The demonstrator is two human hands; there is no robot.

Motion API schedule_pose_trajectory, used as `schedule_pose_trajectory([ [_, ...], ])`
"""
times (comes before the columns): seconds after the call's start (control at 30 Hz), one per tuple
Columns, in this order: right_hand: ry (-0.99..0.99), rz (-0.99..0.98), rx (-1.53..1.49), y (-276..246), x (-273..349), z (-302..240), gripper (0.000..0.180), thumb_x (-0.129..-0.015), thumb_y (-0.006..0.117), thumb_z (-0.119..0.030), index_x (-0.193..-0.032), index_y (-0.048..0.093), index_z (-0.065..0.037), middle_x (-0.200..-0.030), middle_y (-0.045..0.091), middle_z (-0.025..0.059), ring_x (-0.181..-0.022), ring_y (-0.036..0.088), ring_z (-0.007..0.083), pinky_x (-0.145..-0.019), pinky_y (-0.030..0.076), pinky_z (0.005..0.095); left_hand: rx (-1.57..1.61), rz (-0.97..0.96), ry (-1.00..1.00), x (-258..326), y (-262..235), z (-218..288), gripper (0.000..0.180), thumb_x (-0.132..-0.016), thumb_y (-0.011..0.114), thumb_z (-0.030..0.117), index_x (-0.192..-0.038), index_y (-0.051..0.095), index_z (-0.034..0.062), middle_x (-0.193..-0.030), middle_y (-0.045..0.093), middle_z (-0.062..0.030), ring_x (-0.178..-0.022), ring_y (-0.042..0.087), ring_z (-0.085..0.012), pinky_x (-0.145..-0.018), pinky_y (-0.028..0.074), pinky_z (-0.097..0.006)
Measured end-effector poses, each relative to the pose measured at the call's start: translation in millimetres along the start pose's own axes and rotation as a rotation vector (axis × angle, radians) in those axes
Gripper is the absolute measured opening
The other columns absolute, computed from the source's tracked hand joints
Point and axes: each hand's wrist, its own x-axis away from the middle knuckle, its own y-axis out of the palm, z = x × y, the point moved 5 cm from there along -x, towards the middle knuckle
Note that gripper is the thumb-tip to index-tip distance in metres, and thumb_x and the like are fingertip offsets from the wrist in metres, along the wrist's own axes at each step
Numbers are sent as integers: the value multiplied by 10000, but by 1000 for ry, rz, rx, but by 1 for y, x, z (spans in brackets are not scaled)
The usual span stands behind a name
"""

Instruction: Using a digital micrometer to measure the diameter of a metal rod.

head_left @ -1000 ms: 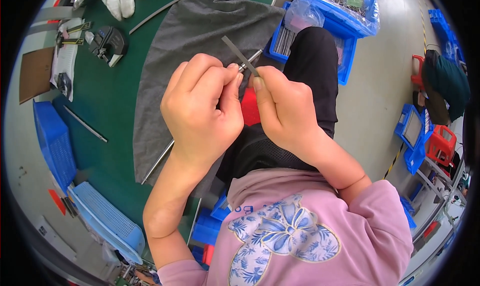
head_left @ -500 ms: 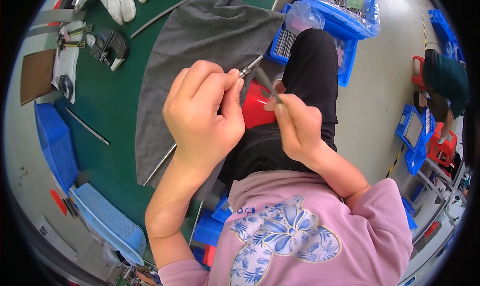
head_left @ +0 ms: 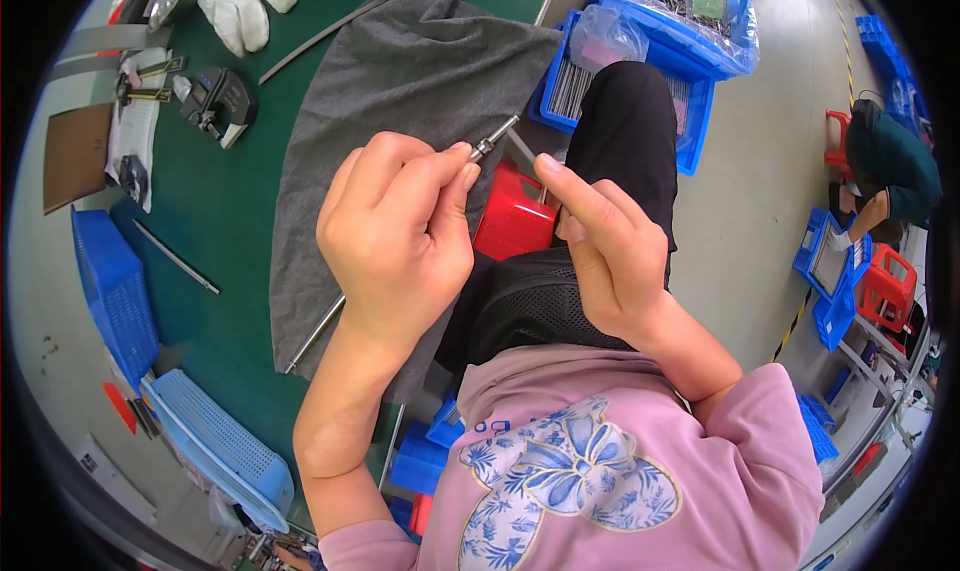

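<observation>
My left hand is closed, pinching a slim metal shaft between thumb and fingertips. The shaft's stepped, silvery end points up and right, and its long other part comes out below the hand, over the grey cloth. In my right hand is a thin grey flat stick, mostly hidden behind the fingers, with the forefinger stretched along it. The stick's far end is close to the shaft's tip; whether they touch I cannot tell.
On the green table lie a white glove, a dark measuring gauge and a loose rod. Blue bins with metal parts stand beyond my knee. A red stool is under the table edge. At right, another person bends over blue crates.
My left hand and the shaft have shifted slightly left and down. My right forefinger has stretched out along the stick, which now shows less. The person at right has reached into a crate.
</observation>
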Motion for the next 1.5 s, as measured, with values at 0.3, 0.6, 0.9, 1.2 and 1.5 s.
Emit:
schedule_pose_trajectory([
  [0.3,-36,-20,36,-1,-2,-9,498,-699,483,173,-1171,569,38,-689,522,90,-575,495,147,-538,423,234,26,2,-2,-1,0,-1,138,-644,705,-18,-755,639,31,-679,537,-44,-575,513,-200,-510,407,-301],
  [0.6,-26,-65,117,1,-3,-17,506,-685,479,166,-1159,584,23,-686,529,97,-544,493,158,-510,421,253,29,0,-19,2,-1,1,137,-641,706,-13,-751,636,31,-686,535,-43,-596,519,-206,-523,417,-306],
  [0.9,-30,-142,307,5,-27,-31,464,-690,498,151,-1116,607,2,-661,492,101,-511,497,191,-481,410,266,4,22,37,-1,0,1,147,-617,689,-13,-734,615,37,-701,529,-49,-618,520,-229,-536,420,-330],
  [1.2,-83,-150,344,0,-36,-22,415,-761,438,132,-1136,587,37,-720,536,119,-604,485,159,-566,392,246,23,59,8,-3,14,2,68,-629,604,113,-639,554,68,-728,490,-46,-692,506,-227,-553,449,-336],
  [1.5,-5,-84,349,-21,-21,2,278,-891,457,11,-1136,588,28,-831,605,47,-680,512,72,-598,413,193,-21,114,-1,-5,26,11,89,-605,623,185,-620,621,97,-730,534,-17,-739,539,-181,-541,445,-300],
])
